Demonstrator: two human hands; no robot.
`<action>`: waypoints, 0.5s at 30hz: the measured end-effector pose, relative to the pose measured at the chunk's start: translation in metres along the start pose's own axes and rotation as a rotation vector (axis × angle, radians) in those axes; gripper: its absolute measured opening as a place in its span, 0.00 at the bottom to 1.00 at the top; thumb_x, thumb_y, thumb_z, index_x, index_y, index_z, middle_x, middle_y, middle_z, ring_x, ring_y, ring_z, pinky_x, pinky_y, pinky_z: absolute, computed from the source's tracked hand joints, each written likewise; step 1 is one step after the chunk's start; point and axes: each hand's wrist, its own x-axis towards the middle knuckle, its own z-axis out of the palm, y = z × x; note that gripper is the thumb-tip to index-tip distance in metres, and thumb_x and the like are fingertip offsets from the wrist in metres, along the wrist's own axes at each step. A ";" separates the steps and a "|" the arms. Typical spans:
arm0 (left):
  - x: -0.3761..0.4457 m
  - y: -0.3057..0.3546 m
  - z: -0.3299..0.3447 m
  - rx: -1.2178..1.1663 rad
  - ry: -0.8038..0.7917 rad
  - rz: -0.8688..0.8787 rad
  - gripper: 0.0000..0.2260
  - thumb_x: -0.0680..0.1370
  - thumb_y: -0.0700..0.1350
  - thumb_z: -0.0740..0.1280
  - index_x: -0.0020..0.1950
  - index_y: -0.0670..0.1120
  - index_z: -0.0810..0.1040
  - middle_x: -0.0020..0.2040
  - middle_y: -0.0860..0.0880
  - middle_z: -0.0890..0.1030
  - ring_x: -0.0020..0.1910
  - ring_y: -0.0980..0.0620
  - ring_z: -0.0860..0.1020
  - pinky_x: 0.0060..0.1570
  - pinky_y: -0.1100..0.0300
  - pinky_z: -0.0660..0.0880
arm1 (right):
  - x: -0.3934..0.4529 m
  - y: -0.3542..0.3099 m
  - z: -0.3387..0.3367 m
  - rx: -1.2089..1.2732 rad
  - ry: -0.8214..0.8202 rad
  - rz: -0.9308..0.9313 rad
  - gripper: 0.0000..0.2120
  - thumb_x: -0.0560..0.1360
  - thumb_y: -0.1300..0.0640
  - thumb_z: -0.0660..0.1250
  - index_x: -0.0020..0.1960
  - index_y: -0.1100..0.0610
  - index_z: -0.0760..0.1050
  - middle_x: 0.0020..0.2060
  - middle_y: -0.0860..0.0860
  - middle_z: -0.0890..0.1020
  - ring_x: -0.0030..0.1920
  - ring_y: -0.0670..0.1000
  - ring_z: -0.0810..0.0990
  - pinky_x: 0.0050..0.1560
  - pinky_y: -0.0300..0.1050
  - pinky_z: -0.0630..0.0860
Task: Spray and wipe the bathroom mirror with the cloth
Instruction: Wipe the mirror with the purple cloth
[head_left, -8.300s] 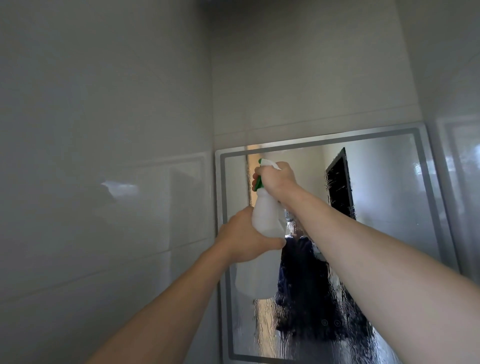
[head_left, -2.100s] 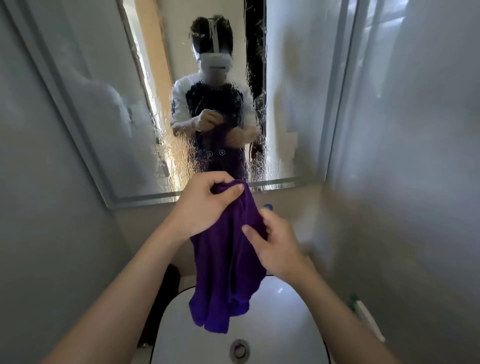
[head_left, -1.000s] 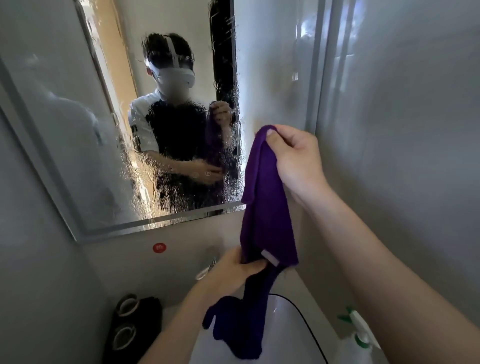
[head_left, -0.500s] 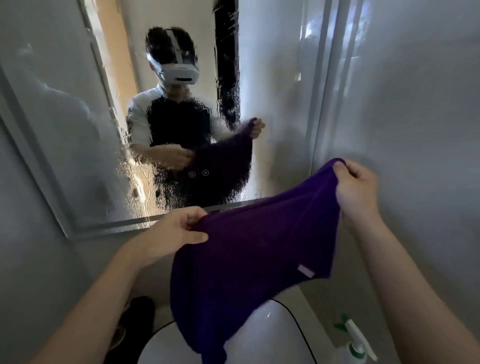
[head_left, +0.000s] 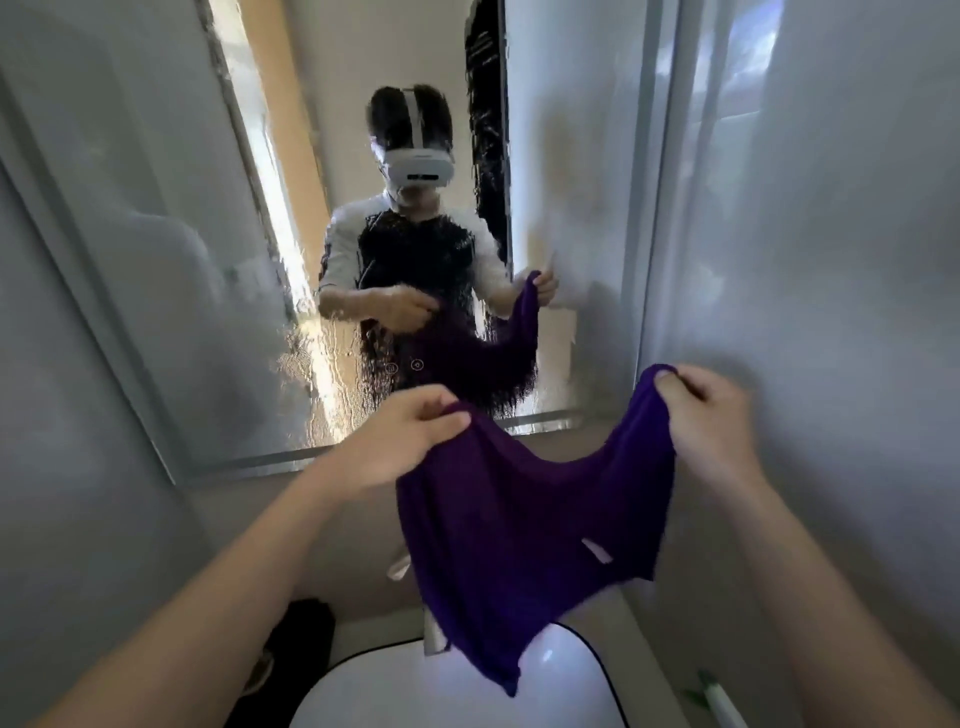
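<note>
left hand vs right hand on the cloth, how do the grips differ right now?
The left hand grips the purple cloth at its left top corner, lower in frame, before the mirror's bottom edge. The right hand pinches the right corner, higher, near the side wall. Both hold the cloth spread above the white sink.

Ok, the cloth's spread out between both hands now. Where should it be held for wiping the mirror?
Probably gather the cloth at its sagging middle from the near side, into one palm. It now hangs as a loose sheet, with the left hand and right hand pinching only the top corners, so the bottom flaps free over the sink. A bunched pad would press flatter on the wet mirror.
</note>
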 end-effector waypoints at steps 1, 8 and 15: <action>0.002 0.010 -0.002 0.037 0.023 0.029 0.05 0.82 0.43 0.68 0.52 0.41 0.80 0.45 0.45 0.83 0.41 0.50 0.81 0.49 0.49 0.79 | -0.002 -0.003 0.003 0.018 -0.013 -0.005 0.13 0.81 0.62 0.66 0.40 0.52 0.80 0.34 0.48 0.81 0.35 0.43 0.78 0.33 0.32 0.74; -0.014 0.032 0.042 0.322 -0.233 0.029 0.31 0.70 0.56 0.81 0.65 0.55 0.67 0.55 0.58 0.78 0.51 0.63 0.78 0.51 0.64 0.76 | 0.002 -0.061 0.049 0.221 -0.056 -0.017 0.05 0.76 0.59 0.74 0.44 0.53 0.79 0.37 0.48 0.83 0.38 0.45 0.82 0.42 0.43 0.77; -0.023 0.012 0.070 0.203 -0.140 0.011 0.06 0.84 0.49 0.65 0.51 0.49 0.80 0.44 0.54 0.86 0.42 0.55 0.85 0.50 0.57 0.82 | 0.006 -0.087 0.071 0.222 -0.085 0.038 0.04 0.76 0.56 0.73 0.43 0.52 0.79 0.39 0.48 0.83 0.44 0.50 0.83 0.51 0.56 0.84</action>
